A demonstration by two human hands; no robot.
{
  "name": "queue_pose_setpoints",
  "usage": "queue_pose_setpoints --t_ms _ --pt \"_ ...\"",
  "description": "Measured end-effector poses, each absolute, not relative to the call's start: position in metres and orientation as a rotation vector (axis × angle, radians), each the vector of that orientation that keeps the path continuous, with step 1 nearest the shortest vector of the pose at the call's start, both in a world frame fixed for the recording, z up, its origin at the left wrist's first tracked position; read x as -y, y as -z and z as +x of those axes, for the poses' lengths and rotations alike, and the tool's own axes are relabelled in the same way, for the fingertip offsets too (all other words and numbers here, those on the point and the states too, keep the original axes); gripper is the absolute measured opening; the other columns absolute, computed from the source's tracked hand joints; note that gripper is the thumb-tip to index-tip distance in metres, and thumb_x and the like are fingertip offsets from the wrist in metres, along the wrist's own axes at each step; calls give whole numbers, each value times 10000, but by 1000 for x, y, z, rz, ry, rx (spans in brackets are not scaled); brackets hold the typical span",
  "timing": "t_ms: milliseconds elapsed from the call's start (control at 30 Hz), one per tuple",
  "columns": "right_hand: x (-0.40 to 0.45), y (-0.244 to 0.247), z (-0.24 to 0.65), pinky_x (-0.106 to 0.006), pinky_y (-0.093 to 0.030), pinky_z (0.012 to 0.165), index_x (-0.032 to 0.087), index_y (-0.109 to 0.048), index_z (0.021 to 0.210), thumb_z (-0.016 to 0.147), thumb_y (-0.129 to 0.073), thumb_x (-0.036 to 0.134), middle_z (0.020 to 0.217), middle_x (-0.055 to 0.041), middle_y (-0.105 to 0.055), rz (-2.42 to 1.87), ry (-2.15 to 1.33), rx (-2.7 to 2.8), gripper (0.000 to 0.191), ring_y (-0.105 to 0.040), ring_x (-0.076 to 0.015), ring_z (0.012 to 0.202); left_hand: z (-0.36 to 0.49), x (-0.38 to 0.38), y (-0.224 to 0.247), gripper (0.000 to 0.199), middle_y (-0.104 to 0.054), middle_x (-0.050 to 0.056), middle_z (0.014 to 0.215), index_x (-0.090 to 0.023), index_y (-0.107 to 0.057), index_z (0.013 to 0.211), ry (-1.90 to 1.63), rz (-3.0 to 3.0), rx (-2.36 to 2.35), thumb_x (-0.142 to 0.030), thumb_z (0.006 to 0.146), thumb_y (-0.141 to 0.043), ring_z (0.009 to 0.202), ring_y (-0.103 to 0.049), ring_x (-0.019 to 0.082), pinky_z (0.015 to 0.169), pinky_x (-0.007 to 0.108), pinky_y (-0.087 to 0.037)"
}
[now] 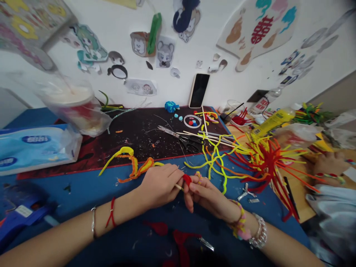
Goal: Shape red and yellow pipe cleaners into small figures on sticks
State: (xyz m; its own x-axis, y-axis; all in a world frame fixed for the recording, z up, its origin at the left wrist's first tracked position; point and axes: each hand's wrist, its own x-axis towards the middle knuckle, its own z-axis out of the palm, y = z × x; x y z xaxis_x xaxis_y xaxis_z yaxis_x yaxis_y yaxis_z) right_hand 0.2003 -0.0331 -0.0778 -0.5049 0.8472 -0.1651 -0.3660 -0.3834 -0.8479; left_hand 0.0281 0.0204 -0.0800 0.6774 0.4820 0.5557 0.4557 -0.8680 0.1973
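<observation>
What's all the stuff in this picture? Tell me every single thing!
Wet wipes pack: one, blue and white, left of desk.
Plastic cup: one, blurry, clear with pale contents, upper left.
Glue gun: one, blue, lower left.
Desk mat: one, dark, back of blue desk.
Scissors: one pair, black and silver, on mat.
Phone: one, black, upright against wall.
Pipe cleaners: many, red, orange, yellow, right of hands.
Yellow bottle: one, right side.
Wall pictures: many, colourful, on wall.
Another person's hand: one, far right.
Thin stick: one, pale, in left hand.
Left hand: one, centre.
Right hand: one, beside red tuft.
</observation>
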Motion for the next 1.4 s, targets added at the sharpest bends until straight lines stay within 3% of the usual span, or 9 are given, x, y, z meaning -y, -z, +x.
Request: queue_pose_setpoints --t_ms 267,433,567,667,767,933,1100,1200,1400 --pt "29 81 205 -232 -397 569 136 -548 799 868 -478 323 587 1 -576 -924 -1722 1197 212 -533 -100 536 30 -20 64 182 -578 14 726 -166 -573 779 -642 2372 -873 -179 835 -400 654 -523 123 588 227 -359" --pt "20 88 210 -252 -397 529 152 -498 696 842 -456 330 575 7 -523 -869 -1757 1066 234 -514 -117 505 31 -24 52 210 -589 0 703 -161 -591 802 -490 1864 -779 -306 845 -446 580 -478 95 518 202 -328" --pt "19 90 211 -249 -384 533 161 -483 777 864 -421 326 587 11 -509 -915 -1693 1281 197 -485 -114 521 30 -26 54 238 -521 -29 607 -138 -570 812 -412 1528 -697 -347 843 -459 511 -406 63 490 186 -306" --pt "23 86 211 -265 -385 592 181 -483 912 875 -419 305 652 7 -511 -1086 -1366 1597 145 -480 -127 592 29 -27 57 239 -407 -64 548 -137 -557 825 -417 1397 -734 -365 826 -485 467 -321 47 439 169 -250" --pt "25 80 211 -280 -376 648 199 -500 965 859 -449 234 779 -29 -561 -1262 -923 1913 122 -503 -146 682 30 -27 57 239 -411 -60 566 -135 -555 803 -412 1362 -790 -369 806 -505 485 -333 47 436 162 -252" --pt "21 79 215 -283 -382 662 209 -527 894 845 -401 145 746 -36 -590 -1298 -544 2157 150 -529 -157 680 32 -24 54 228 -499 -34 602 -130 -570 775 -299 1414 -729 -345 802 -497 494 -361 49 445 164 -259" --pt "19 86 224 -284 -369 655 210 -561 835 814 -450 191 712 -31 -614 -1284 -216 2269 114 -535 -164 664 34 -19 57 235 -563 -12 660 -125 -565 749 -258 1466 -614 -327 827 -476 500 -372 45 462 163 -278" --pt "22 86 224 -276 -336 610 207 -548 698 810 -440 178 604 -5 -564 -1237 -237 2272 158 -491 -142 590 34 -17 58 241 -580 -6 686 -130 -566 776 -273 1492 -548 -334 845 -457 517 -385 52 473 163 -291" --pt "28 82 210 -243 -304 526 191 -452 607 888 -325 177 553 28 -462 -1258 -747 1928 309 -387 -95 484 35 -17 55 251 -564 -13 649 -131 -566 724 -334 1598 -556 -311 853 -449 542 -405 65 509 170 -307"
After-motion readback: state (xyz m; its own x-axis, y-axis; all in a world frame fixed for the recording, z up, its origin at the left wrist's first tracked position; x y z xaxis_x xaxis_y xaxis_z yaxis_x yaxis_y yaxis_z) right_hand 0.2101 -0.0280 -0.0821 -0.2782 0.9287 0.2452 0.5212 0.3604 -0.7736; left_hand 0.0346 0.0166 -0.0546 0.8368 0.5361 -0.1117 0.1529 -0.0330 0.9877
